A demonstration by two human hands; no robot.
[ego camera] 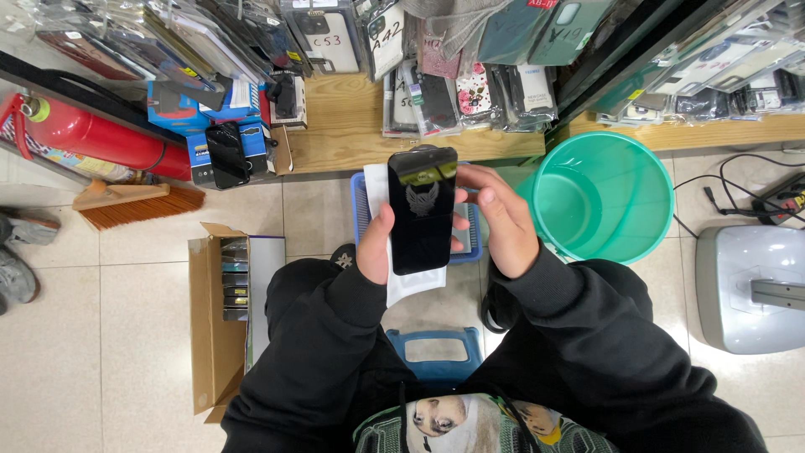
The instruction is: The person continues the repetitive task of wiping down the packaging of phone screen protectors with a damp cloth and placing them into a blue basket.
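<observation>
A: Obs. 1, packaging. What lies about you?

B: Clear plastic sleeves with phone cases [436, 92] hang and lean along the wooden shelf [352, 134] ahead of you, several with small white stickers. Blue boxes [180, 113] are stacked at the shelf's left end. An open cardboard box [214, 319] stands on the floor by your left knee, dark packs filed inside it. A teal bucket [604, 197] stands to your right, a red fire extinguisher [92, 134] lies far left.

A: Obs. 2, hands?

B: Your left hand [375, 247] grips a black phone case [422, 210] with a white sheet [402, 281] behind it, thumb on the left edge. Your right hand [501, 222] is curled against the case's right side, fingers on its edge. The case is held upright at chest level, above a blue basket [362, 205].
</observation>
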